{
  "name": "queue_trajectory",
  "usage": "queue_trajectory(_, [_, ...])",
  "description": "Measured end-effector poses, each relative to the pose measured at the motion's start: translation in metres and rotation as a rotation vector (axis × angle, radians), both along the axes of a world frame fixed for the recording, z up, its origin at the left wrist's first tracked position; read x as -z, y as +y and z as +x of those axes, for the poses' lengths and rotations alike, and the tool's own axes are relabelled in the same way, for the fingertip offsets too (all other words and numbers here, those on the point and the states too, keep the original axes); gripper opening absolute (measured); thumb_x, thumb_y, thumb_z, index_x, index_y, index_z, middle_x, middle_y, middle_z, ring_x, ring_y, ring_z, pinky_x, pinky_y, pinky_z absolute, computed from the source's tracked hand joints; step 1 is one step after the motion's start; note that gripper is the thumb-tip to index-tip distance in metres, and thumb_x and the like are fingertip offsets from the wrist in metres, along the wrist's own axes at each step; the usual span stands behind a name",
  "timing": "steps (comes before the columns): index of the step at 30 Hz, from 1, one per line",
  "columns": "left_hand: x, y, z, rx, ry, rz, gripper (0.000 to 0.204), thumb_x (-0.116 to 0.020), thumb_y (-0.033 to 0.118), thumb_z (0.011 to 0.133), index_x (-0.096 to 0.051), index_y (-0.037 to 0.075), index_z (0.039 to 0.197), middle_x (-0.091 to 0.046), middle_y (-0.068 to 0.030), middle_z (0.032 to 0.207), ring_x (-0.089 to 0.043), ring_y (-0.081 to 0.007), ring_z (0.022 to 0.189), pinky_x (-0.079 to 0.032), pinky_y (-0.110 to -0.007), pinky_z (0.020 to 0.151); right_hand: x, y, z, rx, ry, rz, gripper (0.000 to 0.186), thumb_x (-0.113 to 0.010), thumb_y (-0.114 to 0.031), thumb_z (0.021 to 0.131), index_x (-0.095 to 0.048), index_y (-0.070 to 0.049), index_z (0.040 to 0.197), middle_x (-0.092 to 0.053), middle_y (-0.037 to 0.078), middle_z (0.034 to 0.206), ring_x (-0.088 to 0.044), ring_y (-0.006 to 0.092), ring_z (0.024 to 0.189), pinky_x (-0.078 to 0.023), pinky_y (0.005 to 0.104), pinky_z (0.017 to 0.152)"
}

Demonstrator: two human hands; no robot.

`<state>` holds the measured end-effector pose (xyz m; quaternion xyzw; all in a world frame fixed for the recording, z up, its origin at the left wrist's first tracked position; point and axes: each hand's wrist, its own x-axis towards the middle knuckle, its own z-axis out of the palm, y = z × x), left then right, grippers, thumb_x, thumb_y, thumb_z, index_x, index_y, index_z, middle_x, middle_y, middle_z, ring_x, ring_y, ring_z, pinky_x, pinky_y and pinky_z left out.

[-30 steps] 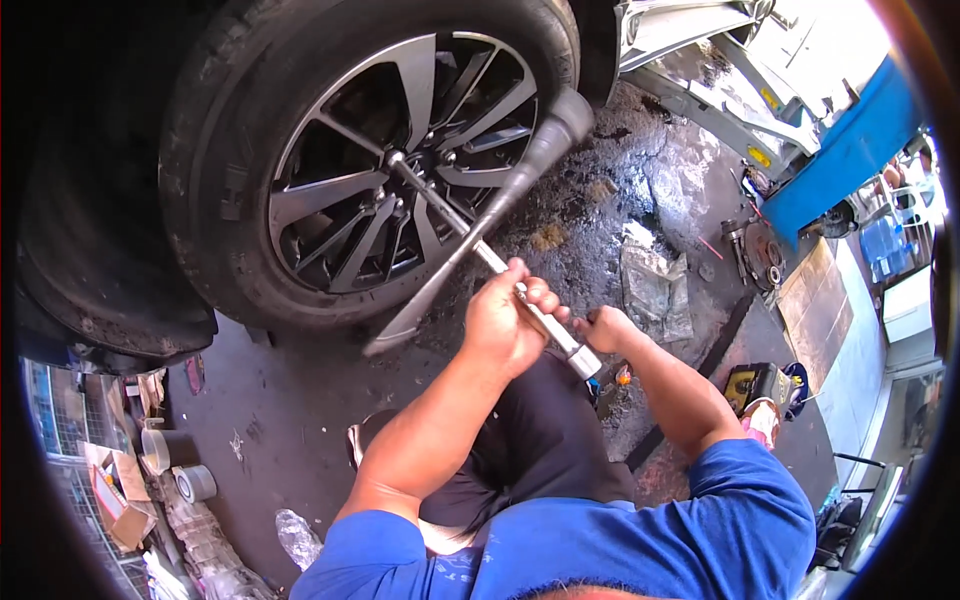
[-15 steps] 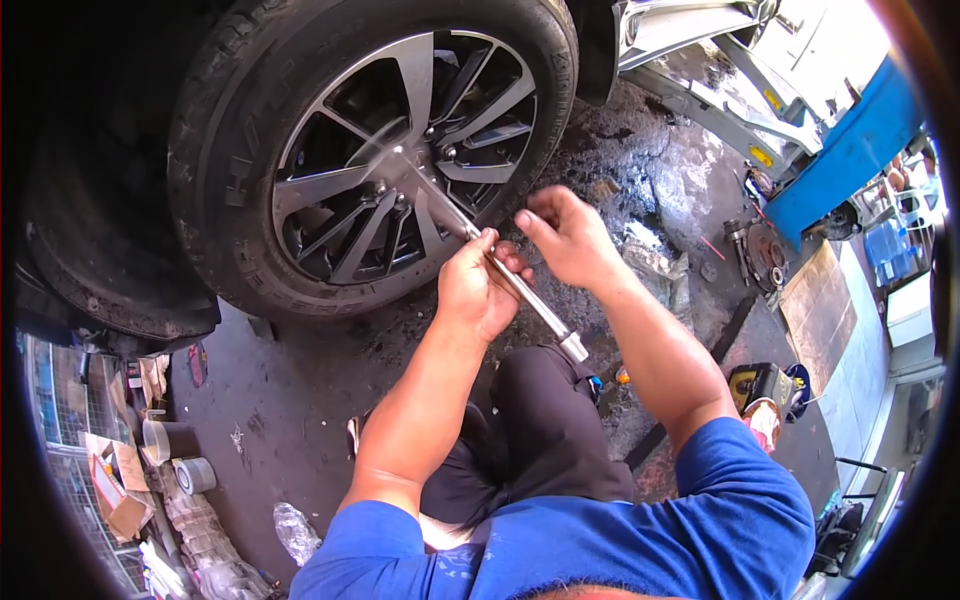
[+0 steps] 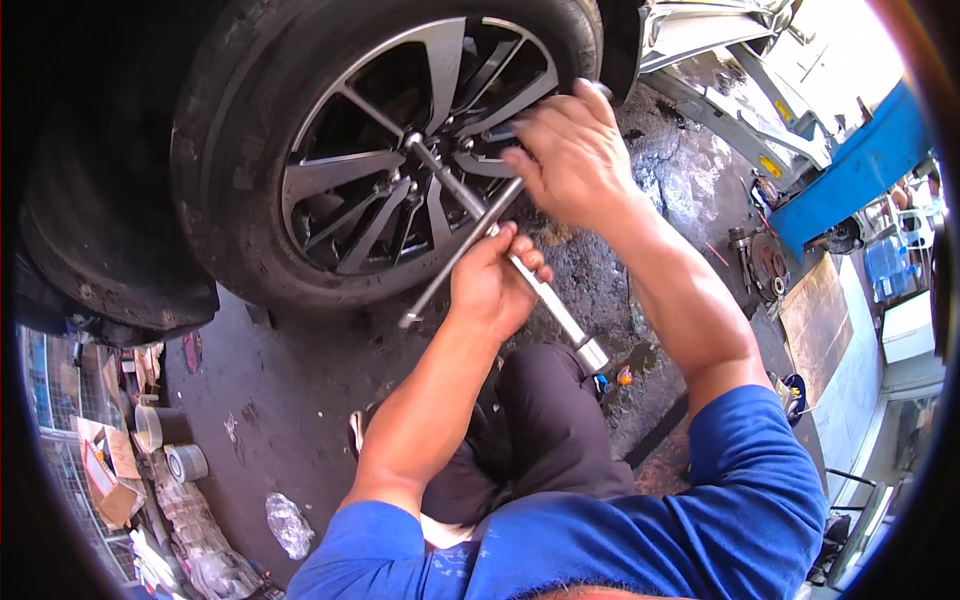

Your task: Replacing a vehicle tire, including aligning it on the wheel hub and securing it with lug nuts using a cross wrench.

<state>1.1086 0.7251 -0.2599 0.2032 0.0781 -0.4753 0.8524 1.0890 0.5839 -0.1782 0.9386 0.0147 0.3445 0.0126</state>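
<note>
A four-way lug wrench (image 3: 452,187) has one end on a lug nut near the hub of the wheel (image 3: 440,60), a dark tyre on a black and silver rim. The wrench's opposite arm points back toward my knee and ends in a bright socket (image 3: 592,355). My left hand (image 3: 492,280) is closed around that shaft, just behind the crossing. My right hand (image 3: 575,150) is at the upper end of the crossbar, its thumb apart from the partly blurred fingers. That hand covers part of the bar, and firm contact cannot be made out.
A blue lift post (image 3: 850,165) with grey arms stands at the right. Round metal parts (image 3: 765,262) lie beside it. Crumpled clear plastic (image 3: 290,525), a tape roll (image 3: 187,462) and an open cardboard box (image 3: 110,470) are at the lower left. My bent knee is under the wrench.
The crossbar, blurred by spinning before, now shows as a slanted bar. My right hand has moved up toward the wheel and the bar's end. My left hand keeps hold of the shaft.
</note>
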Motion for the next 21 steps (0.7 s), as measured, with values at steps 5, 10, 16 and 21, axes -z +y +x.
queue_trajectory(5, [0.014, -0.008, -0.005, -0.012, 0.024, 0.012, 0.012, -0.051, 0.024, 0.096, -0.052, 0.016, 0.086, -0.044, 0.0033, 0.065, -0.045, -0.0122, 0.060, -0.040, -0.034, 0.063, 0.034, -0.028, -0.001, -0.084, -0.179, 0.062, 0.030, -0.072, -0.025, 0.077, -0.067, -0.003, 0.097, -0.062, 0.009, 0.096, -0.056, 0.0295, 0.101, -0.034, 0.0478, 0.102])
queue_trajectory(10, [0.024, -0.013, -0.032, 0.024, 0.016, 0.178, 0.024, -0.051, 0.034, 0.098, -0.045, 0.019, 0.080, -0.037, 0.0046, 0.061, -0.037, -0.0108, 0.054, -0.035, -0.031, 0.054, 0.079, -0.018, -0.032, 0.092, -0.274, 1.070, 0.062, -0.074, -0.022, 0.084, -0.043, 0.005, 0.130, -0.060, 0.015, 0.105, -0.055, 0.0213, 0.093, -0.046, 0.0345, 0.083])
queue_trajectory(16, [0.080, -0.023, -0.031, 0.077, 0.080, 0.255, 0.027, -0.052, 0.034, 0.097, -0.044, 0.019, 0.077, -0.037, 0.0059, 0.057, -0.034, -0.0081, 0.047, -0.032, -0.027, 0.046, 0.120, 0.002, -0.021, 0.063, 0.186, 1.268, 0.023, -0.062, -0.016, 0.094, -0.052, -0.001, 0.109, -0.065, 0.005, 0.082, -0.059, 0.0096, 0.063, -0.049, 0.0246, 0.056])
queue_trajectory(21, [0.119, -0.026, -0.004, 0.102, -0.020, 0.200, 0.024, -0.052, 0.030, 0.095, -0.048, 0.018, 0.075, -0.040, 0.0059, 0.056, -0.038, -0.0052, 0.047, -0.035, -0.025, 0.047, 0.112, 0.018, -0.005, 0.102, 0.301, 0.861, 0.032, -0.070, -0.023, 0.088, -0.057, 0.000, 0.105, -0.068, 0.016, 0.083, -0.068, 0.0278, 0.075, -0.053, 0.0366, 0.067])
